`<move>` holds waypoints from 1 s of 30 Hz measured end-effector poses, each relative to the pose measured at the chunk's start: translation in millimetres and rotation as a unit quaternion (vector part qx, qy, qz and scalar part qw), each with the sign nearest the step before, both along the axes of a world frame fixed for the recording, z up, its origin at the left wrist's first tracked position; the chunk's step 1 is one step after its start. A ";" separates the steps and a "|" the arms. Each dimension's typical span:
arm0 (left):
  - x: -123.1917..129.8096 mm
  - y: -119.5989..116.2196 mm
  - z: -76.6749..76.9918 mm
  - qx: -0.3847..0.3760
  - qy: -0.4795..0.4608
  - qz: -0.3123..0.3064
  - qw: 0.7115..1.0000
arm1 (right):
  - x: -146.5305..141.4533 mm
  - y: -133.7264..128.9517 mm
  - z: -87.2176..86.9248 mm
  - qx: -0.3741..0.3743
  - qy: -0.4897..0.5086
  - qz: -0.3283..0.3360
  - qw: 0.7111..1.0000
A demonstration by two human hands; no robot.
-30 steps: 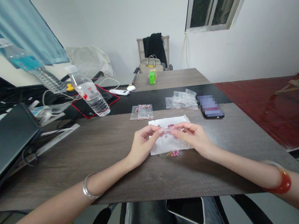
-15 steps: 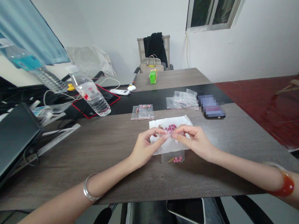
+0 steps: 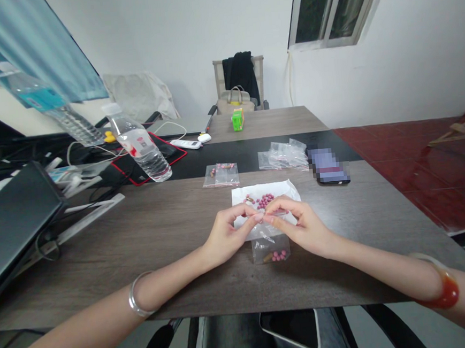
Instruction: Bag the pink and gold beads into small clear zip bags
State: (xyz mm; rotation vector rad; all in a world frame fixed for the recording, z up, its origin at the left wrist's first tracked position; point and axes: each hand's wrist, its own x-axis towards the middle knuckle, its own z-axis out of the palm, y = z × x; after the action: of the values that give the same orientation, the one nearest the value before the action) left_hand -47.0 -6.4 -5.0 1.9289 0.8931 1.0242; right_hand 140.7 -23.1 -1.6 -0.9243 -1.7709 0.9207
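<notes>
Bag (image 3: 269,247) has moved nearer the table (image 3: 210,301) edge.

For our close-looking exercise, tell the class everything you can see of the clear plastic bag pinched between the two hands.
The clear plastic bag looks thin and glossy, with creases that catch the light. The left hand and right hand pinch its upper edge, and it extends towards the person past the near edge of the white sheet. Near its bottom are several round pink pellets and a brownish, elongated piece. Fingers hide whether its top is sealed.
</notes>
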 end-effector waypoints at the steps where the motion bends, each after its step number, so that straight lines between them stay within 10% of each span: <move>1: -0.1 0.0 -0.1 -0.005 -0.002 0.000 1.000 | 0.0 0.0 0.2 0.001 0.006 -0.006 1.000; 30: -4.2 -0.4 3.7 0.011 -0.065 0.047 0.997 | 6.9 6.7 -3.2 -0.047 0.065 -0.012 0.997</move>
State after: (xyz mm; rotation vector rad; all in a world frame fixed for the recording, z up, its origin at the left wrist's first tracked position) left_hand -51.2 -6.8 -1.3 1.8289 0.9098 1.2053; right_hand 147.7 -16.3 -4.8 -0.9229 -1.6154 1.0335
